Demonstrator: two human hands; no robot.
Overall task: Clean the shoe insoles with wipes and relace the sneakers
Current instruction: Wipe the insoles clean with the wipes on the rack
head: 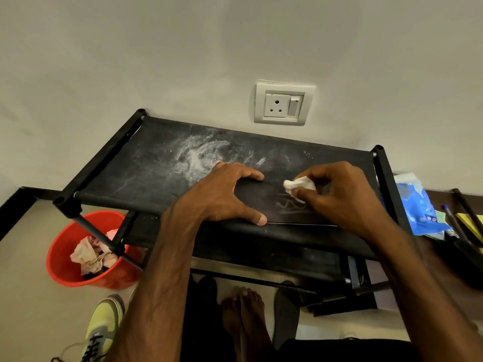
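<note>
Down at the left, a red bucket stands on the floor, tucked under the corner of the black rack; a rack leg crosses its mouth, and used wipes lie crumpled inside. In front of it is a yellow-green sneaker, cut off by the bottom edge, with its dark laces loose. The left half of the rack's fabric top is bare apart from a pale dusty smear, so there is open room there up to the wall.

The left hand spans the dark insole, fingers curled on its far edge and thumb on its near edge. The insole lies flat near the front rail of the rack. Black on black, its far outline is hard to trace, and its right end is hidden under the right hand. That hand pinches a balled white wipe between thumb and fingertips, against the insole's faint printed marks.

A wall socket sits above. At the rack's right edge is a blue wipes pack, and pens are blurred beside it.
</note>
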